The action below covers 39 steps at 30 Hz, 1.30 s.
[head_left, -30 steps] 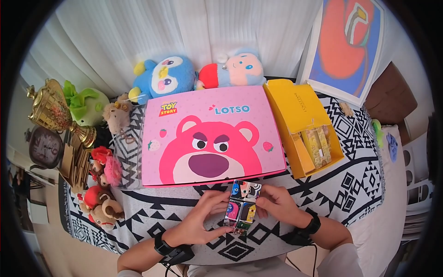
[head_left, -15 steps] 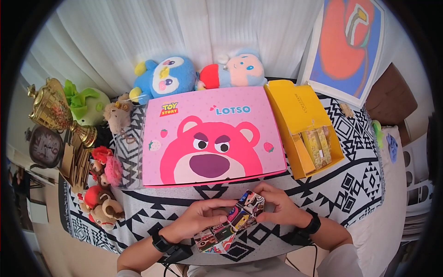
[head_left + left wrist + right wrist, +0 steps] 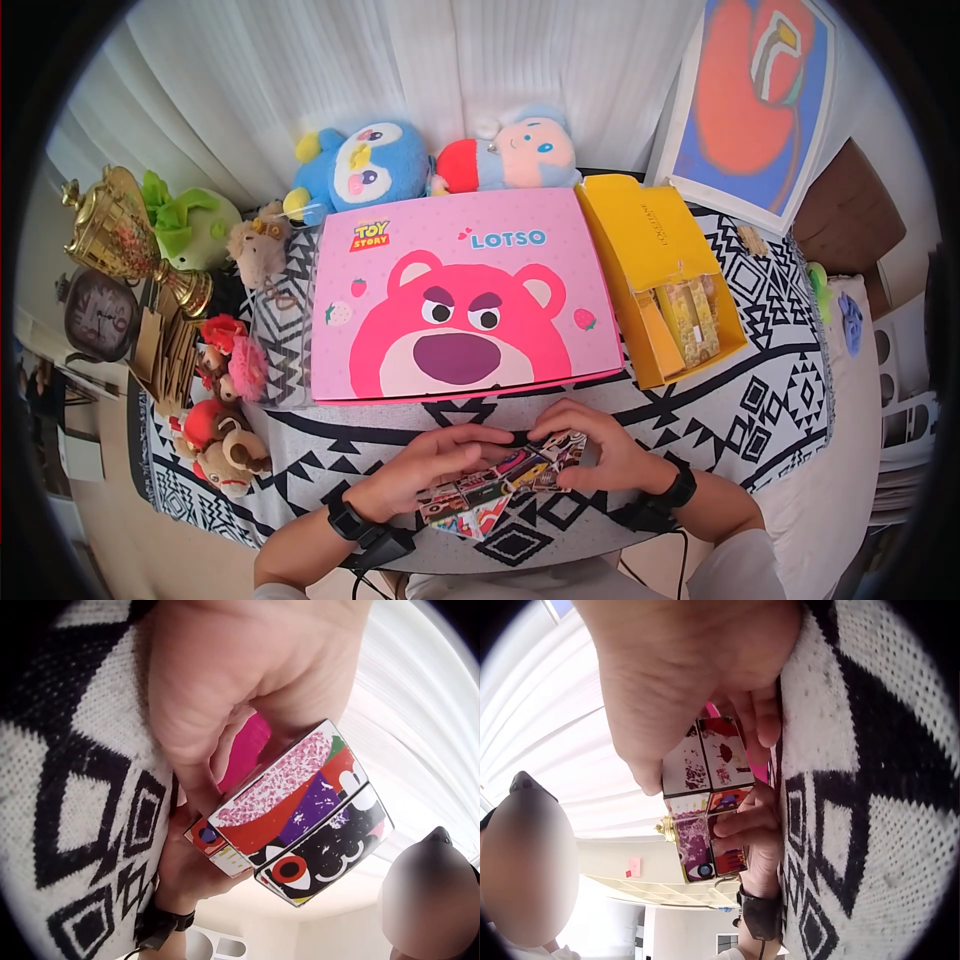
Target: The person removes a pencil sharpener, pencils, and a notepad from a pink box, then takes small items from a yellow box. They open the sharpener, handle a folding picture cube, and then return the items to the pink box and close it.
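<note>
A colourful block puzzle (image 3: 478, 493), made of joined printed cubes, is held between both hands above the cloth near the table's front edge. On its left end the left hand (image 3: 421, 474) has its thumb above and its fingers along the far side. At the other end the right hand (image 3: 600, 448) grips it between thumb and fingers. Printed faces of the cubes (image 3: 300, 791) show beyond the left hand in the left wrist view. From the right wrist, the puzzle (image 3: 709, 761) appears bent, with fingers of the other hand on its lower part.
Behind the hands lies a pink box (image 3: 460, 300), with an open yellow box (image 3: 655, 235) to its right. Two plush toys (image 3: 365, 170) sit behind it. Small plush toys (image 3: 225, 450), a gold trophy (image 3: 115, 230) and a clock (image 3: 100, 315) stand at the left.
The puzzle has turned from upright to slanting, then nearly level, and its cubes have unfolded into a longer shape. Both hands have shifted with it, the left hand to the left.
</note>
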### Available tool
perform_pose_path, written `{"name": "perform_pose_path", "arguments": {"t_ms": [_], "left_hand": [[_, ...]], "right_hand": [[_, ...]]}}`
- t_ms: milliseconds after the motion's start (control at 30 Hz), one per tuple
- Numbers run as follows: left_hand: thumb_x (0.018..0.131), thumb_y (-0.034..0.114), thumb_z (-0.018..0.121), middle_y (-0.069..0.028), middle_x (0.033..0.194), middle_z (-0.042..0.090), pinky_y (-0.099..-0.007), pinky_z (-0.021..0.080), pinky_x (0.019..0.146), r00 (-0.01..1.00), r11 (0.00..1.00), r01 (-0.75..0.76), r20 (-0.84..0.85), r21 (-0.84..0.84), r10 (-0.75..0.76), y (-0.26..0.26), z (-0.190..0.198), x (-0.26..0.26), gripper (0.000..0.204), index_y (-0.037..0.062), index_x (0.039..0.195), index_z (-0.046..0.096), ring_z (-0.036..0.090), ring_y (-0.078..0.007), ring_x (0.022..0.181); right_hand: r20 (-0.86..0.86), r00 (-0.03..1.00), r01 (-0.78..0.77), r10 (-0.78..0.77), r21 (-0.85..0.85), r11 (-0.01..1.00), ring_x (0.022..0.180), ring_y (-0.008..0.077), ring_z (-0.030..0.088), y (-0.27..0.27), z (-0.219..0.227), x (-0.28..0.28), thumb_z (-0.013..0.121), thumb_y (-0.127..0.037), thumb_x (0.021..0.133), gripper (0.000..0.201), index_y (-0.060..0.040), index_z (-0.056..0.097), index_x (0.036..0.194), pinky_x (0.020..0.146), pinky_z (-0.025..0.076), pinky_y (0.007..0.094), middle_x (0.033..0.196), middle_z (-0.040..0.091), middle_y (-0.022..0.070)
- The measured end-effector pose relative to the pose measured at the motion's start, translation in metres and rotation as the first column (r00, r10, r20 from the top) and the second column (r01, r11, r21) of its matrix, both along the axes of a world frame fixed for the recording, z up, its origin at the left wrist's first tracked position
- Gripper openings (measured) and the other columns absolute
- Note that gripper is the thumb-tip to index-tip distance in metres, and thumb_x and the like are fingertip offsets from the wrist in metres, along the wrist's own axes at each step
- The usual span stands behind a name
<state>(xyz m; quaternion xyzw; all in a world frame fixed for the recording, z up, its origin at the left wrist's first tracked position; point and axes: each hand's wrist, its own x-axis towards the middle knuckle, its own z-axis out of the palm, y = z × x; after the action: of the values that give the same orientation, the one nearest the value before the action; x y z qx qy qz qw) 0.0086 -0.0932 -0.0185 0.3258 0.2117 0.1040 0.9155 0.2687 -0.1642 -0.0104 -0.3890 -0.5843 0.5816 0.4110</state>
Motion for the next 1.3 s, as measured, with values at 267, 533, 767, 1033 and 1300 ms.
{"name": "perform_pose_path", "arguments": {"t_ms": [267, 533, 767, 1033, 1300], "left_hand": [[0.091, 0.048, 0.057, -0.0250, 0.139, 0.042, -0.0468, 0.041, 0.105, 0.975, 0.990, -0.046, 0.212, -0.131, 0.074, -0.006, -0.002, 0.002, 0.077, -0.0054, 0.140, 0.032, 0.048, -0.0340, 0.126], [0.091, 0.025, 0.066, -0.0209, 0.130, 0.052, -0.0402, 0.050, 0.096, 0.997, 0.992, -0.083, 0.017, 0.097, 0.082, -0.003, 0.004, 0.003, 0.070, -0.0055, 0.142, 0.030, 0.059, -0.0327, 0.114], [0.096, 0.025, 0.057, -0.0203, 0.128, 0.054, -0.0414, 0.052, 0.093, 0.998, 0.987, -0.059, -0.027, 0.151, 0.064, -0.006, -0.004, 0.001, 0.060, -0.0041, 0.142, 0.032, 0.062, -0.0319, 0.110], [0.098, 0.020, 0.054, -0.0178, 0.123, 0.058, -0.0428, 0.053, 0.092, 0.990, 0.984, -0.122, 0.086, 0.130, 0.112, -0.007, -0.004, 0.000, 0.047, -0.0061, 0.135, 0.041, 0.061, -0.0281, 0.110], [0.099, 0.028, 0.051, -0.0190, 0.127, 0.055, -0.0473, 0.051, 0.095, 0.983, 0.989, -0.145, 0.122, 0.039, 0.140, -0.007, -0.006, -0.002, 0.050, -0.0070, 0.133, 0.041, 0.058, -0.0311, 0.114]], "right_hand": [[-0.023, 0.950, 0.309, -0.312, -0.092, 0.947, 0.065, 0.0112, 0.061, -0.005, -0.008, 0.005, 0.057, -0.039, 0.095, 0.040, 0.0011, 0.056, 0.092, 0.051, 0.050, 0.0231, 0.082, 0.061, 0.0071], [0.015, 0.960, 0.276, -0.281, -0.242, 0.930, 0.057, 0.0109, 0.059, -0.006, -0.006, 0.006, 0.047, -0.044, 0.099, 0.049, 0.0026, 0.057, 0.087, 0.045, 0.048, 0.0228, 0.070, 0.060, 0.0046], [0.222, 0.937, 0.283, -0.271, -0.027, 0.959, 0.066, 0.0053, 0.049, -0.005, -0.013, 0.009, 0.045, -0.047, 0.099, 0.058, 0.0059, 0.060, 0.083, 0.059, 0.041, 0.0222, 0.072, 0.058, 0.0005], [0.119, 0.956, 0.276, -0.269, -0.044, 0.960, 0.068, 0.0053, 0.043, -0.005, -0.011, 0.003, 0.044, -0.040, 0.102, 0.050, 0.0025, 0.053, 0.078, 0.057, 0.038, 0.0237, 0.073, 0.053, -0.0001], [0.158, 0.973, 0.177, -0.168, -0.044, 0.983, 0.082, 0.0080, 0.054, -0.005, -0.009, 0.010, 0.048, -0.042, 0.100, 0.045, 0.0025, 0.057, 0.097, 0.070, 0.046, 0.0243, 0.091, 0.061, 0.0049]]}}
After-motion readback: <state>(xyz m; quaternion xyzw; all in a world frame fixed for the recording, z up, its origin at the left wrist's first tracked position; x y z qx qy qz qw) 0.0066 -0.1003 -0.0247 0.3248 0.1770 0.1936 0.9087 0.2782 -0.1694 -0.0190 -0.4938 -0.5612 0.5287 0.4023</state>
